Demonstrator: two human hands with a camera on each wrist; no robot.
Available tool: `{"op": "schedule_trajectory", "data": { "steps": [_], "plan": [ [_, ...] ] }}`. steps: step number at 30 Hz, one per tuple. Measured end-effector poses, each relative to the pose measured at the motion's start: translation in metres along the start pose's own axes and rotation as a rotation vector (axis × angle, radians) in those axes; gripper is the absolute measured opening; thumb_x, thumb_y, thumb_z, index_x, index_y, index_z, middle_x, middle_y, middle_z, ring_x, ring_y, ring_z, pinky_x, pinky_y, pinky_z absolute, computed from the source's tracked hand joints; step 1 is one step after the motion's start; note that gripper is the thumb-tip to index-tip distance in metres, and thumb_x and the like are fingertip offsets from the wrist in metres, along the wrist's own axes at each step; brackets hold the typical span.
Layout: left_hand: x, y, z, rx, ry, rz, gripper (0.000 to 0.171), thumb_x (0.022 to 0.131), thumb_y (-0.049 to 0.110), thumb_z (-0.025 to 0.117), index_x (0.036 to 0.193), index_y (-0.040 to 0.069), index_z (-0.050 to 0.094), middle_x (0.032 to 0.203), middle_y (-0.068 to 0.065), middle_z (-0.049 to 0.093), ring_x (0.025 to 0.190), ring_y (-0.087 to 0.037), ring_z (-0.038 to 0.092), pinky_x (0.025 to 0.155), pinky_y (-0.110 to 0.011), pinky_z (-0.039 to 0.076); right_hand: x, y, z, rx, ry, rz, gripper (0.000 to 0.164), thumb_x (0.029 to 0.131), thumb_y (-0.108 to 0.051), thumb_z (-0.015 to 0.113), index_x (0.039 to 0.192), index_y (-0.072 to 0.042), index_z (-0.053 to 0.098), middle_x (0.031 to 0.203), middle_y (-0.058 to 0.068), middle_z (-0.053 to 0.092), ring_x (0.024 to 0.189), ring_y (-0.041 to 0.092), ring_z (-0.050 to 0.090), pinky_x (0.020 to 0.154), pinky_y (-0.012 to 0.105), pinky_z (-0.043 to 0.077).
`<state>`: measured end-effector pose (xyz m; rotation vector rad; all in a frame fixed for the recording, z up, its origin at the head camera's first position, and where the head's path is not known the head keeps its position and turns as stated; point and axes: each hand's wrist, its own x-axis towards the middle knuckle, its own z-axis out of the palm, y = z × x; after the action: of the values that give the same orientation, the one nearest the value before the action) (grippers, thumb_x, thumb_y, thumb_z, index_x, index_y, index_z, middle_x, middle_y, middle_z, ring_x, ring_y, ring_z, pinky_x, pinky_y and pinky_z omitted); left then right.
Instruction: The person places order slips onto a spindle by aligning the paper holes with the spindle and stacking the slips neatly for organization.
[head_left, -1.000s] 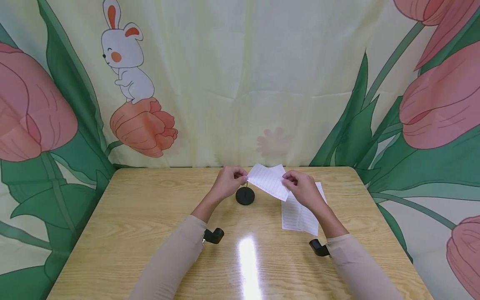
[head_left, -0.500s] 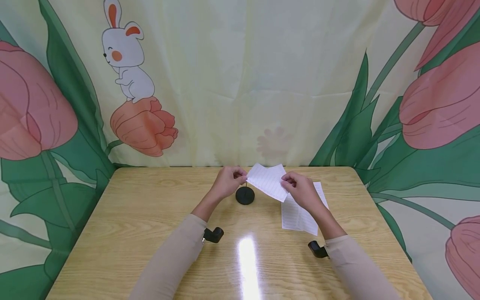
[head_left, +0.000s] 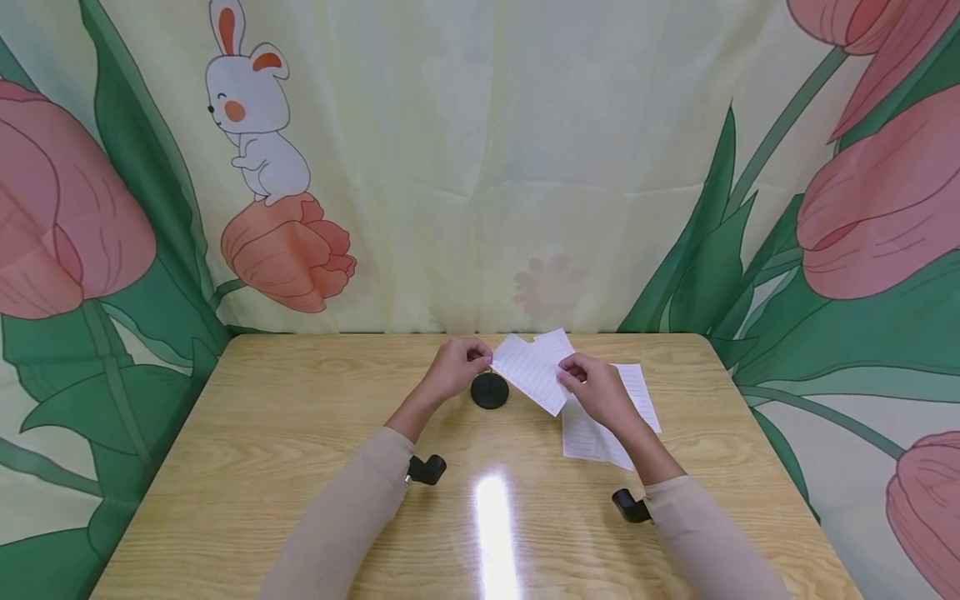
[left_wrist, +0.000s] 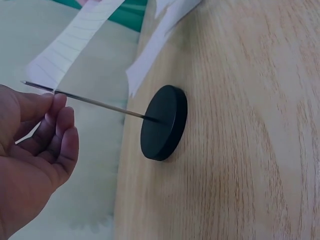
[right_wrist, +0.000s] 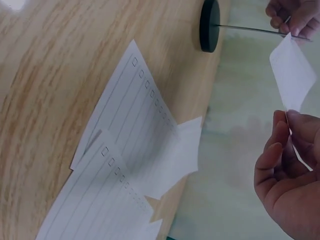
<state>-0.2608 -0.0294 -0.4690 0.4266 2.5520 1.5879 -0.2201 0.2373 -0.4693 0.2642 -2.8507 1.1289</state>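
Note:
A black round-based bill spike (left_wrist: 165, 122) stands on the table, its thin metal rod pointing up. My left hand (head_left: 453, 367) is at the top of the rod, thumb and forefinger pinching the corner of a white lined sheet (head_left: 527, 371). The rod's tip shows past that corner in the left wrist view. My right hand (head_left: 596, 390) pinches the opposite side of the same sheet, which is stretched between both hands above the table. Beneath and beside the right hand lie several more lined sheets (right_wrist: 125, 115) with small checkbox squares, overlapping one another; the hand partly covers them in the head view.
The wooden table (head_left: 315, 400) ends at a curtain (head_left: 420, 208) printed with tulips and a rabbit. Black camera mounts sit on both wrists, the left mount (head_left: 427, 469) and the right mount (head_left: 632, 506) close over the table.
My right hand has shifted slightly left and nearer to me, swinging the sheet's near corner down and left. A sheet behind it shows more. The left hand stays almost still at the rod.

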Motion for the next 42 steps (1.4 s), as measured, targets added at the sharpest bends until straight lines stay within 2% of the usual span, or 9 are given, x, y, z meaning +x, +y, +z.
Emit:
{"op": "schedule_trajectory", "data": {
  "steps": [9,20,36,42],
  "plan": [
    [0.005,-0.007,0.002,0.019,-0.021,-0.001,0.007,0.097,0.001,0.068,0.095,-0.002,0.074,0.085,-0.011,0.071,0.075,-0.014,0.062,0.066,-0.023,0.051,-0.003,0.006,0.009,-0.019,-0.030,0.053,0.013,0.100,-0.014,0.069,0.107,-0.005,0.074,0.088,0.005,0.070,0.080,0.017,0.059,0.067,0.027,0.047],
    [0.007,-0.015,0.008,0.058,0.001,-0.032,0.006,0.095,0.001,0.070,0.094,-0.001,0.075,0.083,-0.009,0.070,0.075,-0.012,0.059,0.065,-0.021,0.048,-0.010,0.013,0.025,-0.012,-0.059,0.069,0.014,0.097,-0.013,0.072,0.106,-0.002,0.072,0.087,0.005,0.071,0.081,0.015,0.064,0.070,0.029,0.049],
    [0.013,-0.028,0.020,0.119,0.000,-0.030,0.007,0.096,0.002,0.070,0.094,-0.001,0.075,0.086,-0.010,0.071,0.078,-0.014,0.060,0.071,-0.025,0.051,-0.015,0.016,0.043,-0.045,-0.091,0.104,0.012,0.095,-0.014,0.075,0.100,-0.004,0.072,0.080,0.001,0.067,0.075,0.013,0.060,0.071,0.030,0.049],
    [0.015,-0.035,0.024,0.154,-0.011,-0.066,0.008,0.098,0.004,0.069,0.096,0.001,0.076,0.088,-0.008,0.070,0.081,-0.015,0.059,0.073,-0.026,0.050,-0.014,0.017,0.047,-0.059,-0.108,0.123,0.013,0.095,-0.014,0.074,0.102,-0.003,0.071,0.080,0.001,0.068,0.075,0.012,0.060,0.071,0.031,0.050]
  ]
}}
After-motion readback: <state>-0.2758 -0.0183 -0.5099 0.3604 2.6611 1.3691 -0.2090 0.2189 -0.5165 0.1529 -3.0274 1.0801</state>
